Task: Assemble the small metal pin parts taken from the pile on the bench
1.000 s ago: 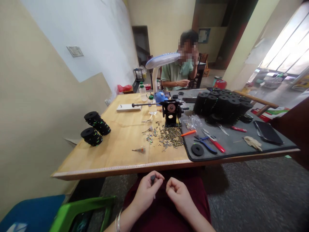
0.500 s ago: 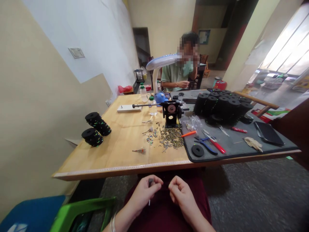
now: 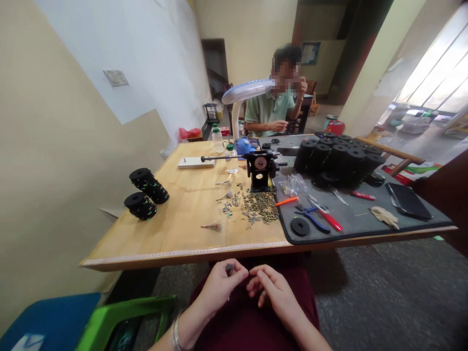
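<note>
My left hand (image 3: 224, 282) is over my lap in front of the table edge, closed around a small dark object (image 3: 229, 269) whose rounded end shows between thumb and forefinger; the rest is hidden in the palm. Beside it, my right hand (image 3: 268, 287) has thumb and forefinger pinched together, the other fingers loosely curled. Its fingertips meet or almost meet those of the left hand. Anything between them is too small to make out.
On the wooden table (image 3: 164, 229) stand a black winding device (image 3: 260, 170), a lamp (image 3: 248, 91) and black foam spools (image 3: 149, 185). Small metal pieces (image 3: 259, 204) lie scattered. Pliers (image 3: 312, 219) and more spools (image 3: 336, 158) sit on a grey mat. A person (image 3: 270, 107) sits opposite.
My hands have come together, the right moving left until the fingertips nearly touch. The right hand's lower fingers have loosened. The person opposite has shifted the raised hand outward.
</note>
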Action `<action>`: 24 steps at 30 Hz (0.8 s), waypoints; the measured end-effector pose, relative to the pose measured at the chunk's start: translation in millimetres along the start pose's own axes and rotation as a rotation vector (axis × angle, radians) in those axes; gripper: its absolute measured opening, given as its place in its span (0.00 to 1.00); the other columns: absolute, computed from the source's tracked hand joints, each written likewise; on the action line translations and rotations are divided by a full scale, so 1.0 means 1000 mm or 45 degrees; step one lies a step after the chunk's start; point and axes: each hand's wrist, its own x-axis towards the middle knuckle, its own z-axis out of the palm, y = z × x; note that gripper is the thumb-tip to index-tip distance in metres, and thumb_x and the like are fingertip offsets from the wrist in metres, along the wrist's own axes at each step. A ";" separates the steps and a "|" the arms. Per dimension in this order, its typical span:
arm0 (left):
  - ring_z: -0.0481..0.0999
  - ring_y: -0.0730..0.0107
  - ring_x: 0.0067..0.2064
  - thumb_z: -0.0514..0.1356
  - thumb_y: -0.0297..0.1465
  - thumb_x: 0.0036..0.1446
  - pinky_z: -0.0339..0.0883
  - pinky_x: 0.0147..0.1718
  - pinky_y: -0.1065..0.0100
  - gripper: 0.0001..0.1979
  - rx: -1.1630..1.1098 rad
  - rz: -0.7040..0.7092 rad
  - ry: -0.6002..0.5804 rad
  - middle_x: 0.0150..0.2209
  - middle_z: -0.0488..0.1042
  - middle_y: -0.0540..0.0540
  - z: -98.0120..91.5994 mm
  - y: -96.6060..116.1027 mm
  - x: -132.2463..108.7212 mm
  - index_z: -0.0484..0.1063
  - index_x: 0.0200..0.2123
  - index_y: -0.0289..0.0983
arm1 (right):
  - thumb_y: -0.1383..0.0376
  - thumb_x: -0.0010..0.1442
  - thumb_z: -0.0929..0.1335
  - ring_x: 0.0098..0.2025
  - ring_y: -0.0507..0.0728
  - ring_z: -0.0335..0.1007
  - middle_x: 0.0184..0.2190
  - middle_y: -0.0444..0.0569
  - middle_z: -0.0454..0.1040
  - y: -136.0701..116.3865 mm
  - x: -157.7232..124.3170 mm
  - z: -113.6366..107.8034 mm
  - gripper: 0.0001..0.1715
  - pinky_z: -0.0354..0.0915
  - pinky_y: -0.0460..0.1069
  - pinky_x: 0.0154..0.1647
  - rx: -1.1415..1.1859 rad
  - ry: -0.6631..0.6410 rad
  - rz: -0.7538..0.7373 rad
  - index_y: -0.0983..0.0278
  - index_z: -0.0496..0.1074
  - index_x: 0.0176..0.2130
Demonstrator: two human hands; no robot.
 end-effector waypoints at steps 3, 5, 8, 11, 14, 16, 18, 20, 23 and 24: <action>0.62 0.73 0.21 0.64 0.40 0.46 0.54 0.24 0.72 0.14 0.043 0.023 -0.030 0.17 0.69 0.51 0.003 0.004 -0.002 0.71 0.20 0.35 | 0.44 0.51 0.68 0.27 0.54 0.71 0.28 0.49 0.75 -0.004 0.003 0.004 0.28 0.64 0.45 0.22 0.061 -0.059 -0.001 0.66 0.68 0.37; 0.62 0.73 0.21 0.64 0.39 0.47 0.54 0.23 0.72 0.14 0.075 0.043 -0.019 0.16 0.69 0.51 0.005 0.006 -0.003 0.71 0.20 0.35 | 0.45 0.51 0.69 0.23 0.52 0.68 0.25 0.46 0.74 -0.006 0.004 0.007 0.27 0.63 0.45 0.21 0.002 -0.084 -0.013 0.65 0.67 0.36; 0.60 0.74 0.21 0.64 0.37 0.47 0.53 0.23 0.72 0.12 0.130 0.106 0.027 0.16 0.66 0.53 0.006 0.007 -0.003 0.72 0.20 0.35 | 0.48 0.53 0.69 0.16 0.47 0.59 0.17 0.40 0.69 -0.008 0.004 0.010 0.23 0.55 0.43 0.18 -0.161 -0.043 -0.042 0.65 0.66 0.34; 0.61 0.74 0.22 0.64 0.35 0.47 0.53 0.24 0.72 0.10 0.138 0.132 0.016 0.18 0.66 0.53 0.005 0.006 -0.002 0.72 0.21 0.34 | 0.54 0.54 0.69 0.15 0.46 0.53 0.13 0.36 0.64 -0.006 0.004 0.008 0.16 0.50 0.42 0.18 -0.280 0.032 -0.083 0.64 0.66 0.29; 0.62 0.75 0.21 0.64 0.36 0.48 0.55 0.22 0.73 0.10 -0.011 0.043 -0.047 0.17 0.65 0.55 0.002 0.004 -0.001 0.71 0.28 0.35 | 0.56 0.53 0.69 0.15 0.46 0.49 0.11 0.35 0.61 -0.001 0.005 0.005 0.16 0.47 0.43 0.18 -0.274 0.068 -0.071 0.64 0.64 0.25; 0.66 0.75 0.21 0.63 0.36 0.48 0.57 0.22 0.73 0.12 -0.208 -0.077 -0.100 0.19 0.68 0.55 0.000 0.002 -0.001 0.69 0.34 0.35 | 0.54 0.52 0.69 0.14 0.45 0.46 0.11 0.34 0.60 0.002 0.006 0.002 0.17 0.43 0.42 0.16 -0.191 0.106 -0.052 0.63 0.63 0.25; 0.72 0.73 0.25 0.63 0.34 0.47 0.63 0.24 0.72 0.14 -0.400 -0.193 -0.140 0.24 0.72 0.52 -0.001 0.001 -0.001 0.66 0.36 0.36 | 0.51 0.51 0.69 0.13 0.45 0.43 0.10 0.33 0.58 0.005 0.006 0.001 0.20 0.40 0.42 0.15 -0.084 0.158 -0.036 0.63 0.61 0.26; 0.76 0.70 0.28 0.65 0.34 0.46 0.67 0.28 0.70 0.15 -0.503 -0.254 -0.158 0.27 0.74 0.49 -0.001 -0.001 -0.002 0.65 0.34 0.35 | 0.49 0.50 0.70 0.13 0.44 0.41 0.09 0.33 0.57 0.006 0.006 0.001 0.22 0.38 0.42 0.15 0.010 0.195 -0.024 0.63 0.61 0.27; 0.78 0.68 0.29 0.68 0.36 0.44 0.68 0.29 0.70 0.18 -0.533 -0.261 -0.187 0.27 0.76 0.47 0.000 -0.006 -0.003 0.64 0.32 0.35 | 0.47 0.49 0.71 0.13 0.44 0.41 0.10 0.33 0.57 0.006 0.006 0.002 0.24 0.37 0.42 0.15 0.117 0.217 -0.011 0.63 0.62 0.28; 0.79 0.67 0.30 0.68 0.37 0.44 0.69 0.28 0.71 0.19 -0.541 -0.266 -0.193 0.27 0.77 0.46 0.001 -0.008 -0.003 0.63 0.32 0.35 | 0.47 0.48 0.71 0.13 0.44 0.41 0.10 0.33 0.57 0.007 0.006 0.002 0.25 0.37 0.42 0.15 0.148 0.215 -0.008 0.64 0.63 0.28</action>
